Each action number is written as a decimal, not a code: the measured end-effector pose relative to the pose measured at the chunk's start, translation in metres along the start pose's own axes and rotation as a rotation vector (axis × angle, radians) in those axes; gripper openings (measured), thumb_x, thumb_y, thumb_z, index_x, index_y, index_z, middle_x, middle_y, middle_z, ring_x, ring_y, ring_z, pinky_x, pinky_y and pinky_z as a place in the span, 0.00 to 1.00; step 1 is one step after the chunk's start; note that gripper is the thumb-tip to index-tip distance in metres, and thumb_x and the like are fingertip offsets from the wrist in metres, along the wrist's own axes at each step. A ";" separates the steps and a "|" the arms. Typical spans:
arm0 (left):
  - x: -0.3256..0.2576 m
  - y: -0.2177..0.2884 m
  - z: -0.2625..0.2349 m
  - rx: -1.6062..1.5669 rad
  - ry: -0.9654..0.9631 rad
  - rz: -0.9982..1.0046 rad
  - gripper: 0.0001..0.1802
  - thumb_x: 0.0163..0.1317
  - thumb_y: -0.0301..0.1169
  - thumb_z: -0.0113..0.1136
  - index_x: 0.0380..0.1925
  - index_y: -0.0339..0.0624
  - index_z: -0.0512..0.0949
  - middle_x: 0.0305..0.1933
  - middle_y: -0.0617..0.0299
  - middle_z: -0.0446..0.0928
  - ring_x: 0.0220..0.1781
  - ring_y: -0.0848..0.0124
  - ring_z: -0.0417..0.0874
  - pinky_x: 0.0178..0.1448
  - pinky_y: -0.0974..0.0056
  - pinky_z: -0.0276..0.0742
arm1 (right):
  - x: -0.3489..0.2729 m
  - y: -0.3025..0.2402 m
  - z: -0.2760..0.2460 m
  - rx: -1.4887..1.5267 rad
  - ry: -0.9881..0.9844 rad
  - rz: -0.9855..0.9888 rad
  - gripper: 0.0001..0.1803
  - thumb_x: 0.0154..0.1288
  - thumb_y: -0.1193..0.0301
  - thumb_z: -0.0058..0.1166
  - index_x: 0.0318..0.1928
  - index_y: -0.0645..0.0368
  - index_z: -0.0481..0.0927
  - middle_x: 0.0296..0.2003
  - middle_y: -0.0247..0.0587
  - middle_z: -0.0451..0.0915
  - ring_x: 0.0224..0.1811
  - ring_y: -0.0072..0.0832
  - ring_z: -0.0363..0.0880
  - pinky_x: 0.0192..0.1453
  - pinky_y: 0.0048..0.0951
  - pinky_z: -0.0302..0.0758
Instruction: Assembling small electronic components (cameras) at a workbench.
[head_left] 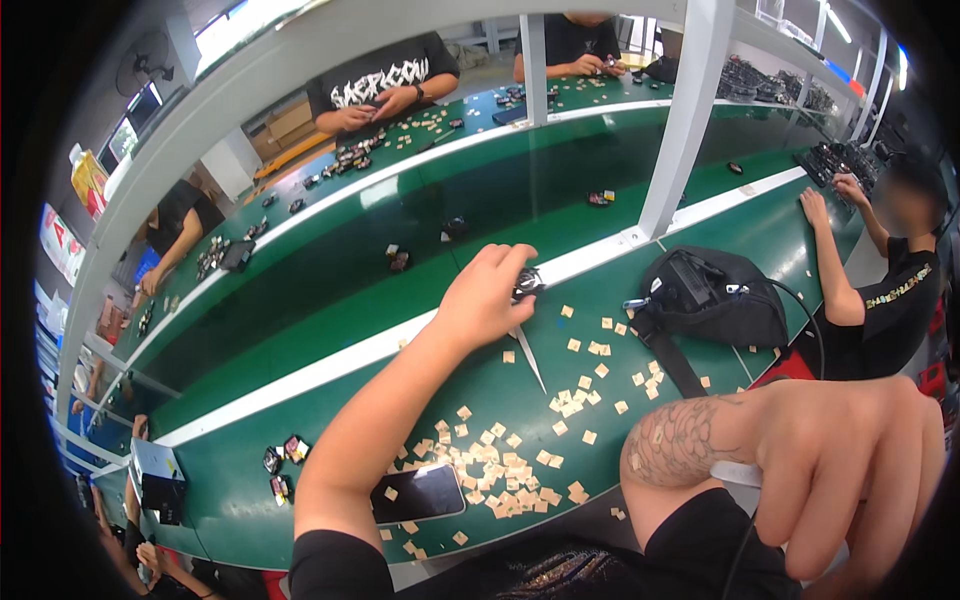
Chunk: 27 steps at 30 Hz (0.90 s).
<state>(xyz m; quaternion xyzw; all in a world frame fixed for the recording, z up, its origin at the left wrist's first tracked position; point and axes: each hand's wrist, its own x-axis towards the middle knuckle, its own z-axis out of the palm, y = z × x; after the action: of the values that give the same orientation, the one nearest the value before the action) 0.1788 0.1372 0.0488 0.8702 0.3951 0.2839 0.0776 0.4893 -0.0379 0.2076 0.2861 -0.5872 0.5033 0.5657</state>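
My left hand (488, 296) reaches across the green bench to its white rail, with fingers curled round a small black part (527, 284). A pale pointed tool, like tweezers (531, 362), sticks out below that hand; whether the hand grips it I cannot tell. Close to the camera, my right hand (850, 470) is raised at the lower right, its fingers bent and pressed together. What it may hold is hidden. Many small beige square pieces (500, 470) are scattered on the bench, and a dark phone (425, 494) lies beside my left forearm.
A black bag (710, 300) with a strap sits right of my left hand. Small black assemblies (284, 462) lie left of my forearm; others (398, 258) are on the green belt beyond the rail. A white post (685, 130) rises from the rail. A co-worker (880, 270) sits at right.
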 end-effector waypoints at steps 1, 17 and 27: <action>0.007 0.020 -0.008 -0.007 0.071 0.087 0.30 0.54 0.28 0.73 0.59 0.41 0.77 0.52 0.50 0.82 0.58 0.50 0.83 0.62 0.51 0.83 | 0.029 0.049 0.005 -0.035 -0.013 -0.008 0.14 0.58 0.89 0.60 0.17 0.68 0.78 0.14 0.41 0.70 0.10 0.21 0.56 0.17 0.25 0.44; -0.010 0.140 -0.137 -0.099 0.589 0.560 0.48 0.50 0.20 0.82 0.70 0.40 0.64 0.55 0.45 0.85 0.50 0.64 0.89 0.45 0.66 0.83 | 0.047 0.086 0.001 -0.862 0.429 0.560 0.04 0.72 0.79 0.66 0.40 0.67 0.84 0.32 0.26 0.81 0.34 0.07 0.74 0.36 0.14 0.67; -0.016 0.144 -0.134 -0.316 0.661 0.601 0.48 0.51 0.22 0.86 0.70 0.40 0.66 0.56 0.45 0.86 0.47 0.65 0.91 0.43 0.65 0.86 | 0.049 0.095 0.005 -0.589 0.352 0.586 0.08 0.78 0.74 0.63 0.41 0.68 0.84 0.33 0.30 0.83 0.35 0.11 0.77 0.37 0.19 0.74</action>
<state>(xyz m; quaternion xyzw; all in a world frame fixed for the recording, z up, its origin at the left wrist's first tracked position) 0.1885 0.0159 0.2047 0.7866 0.0813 0.6121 -0.0062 0.3913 0.0005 0.2299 -0.1552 -0.6565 0.4947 0.5478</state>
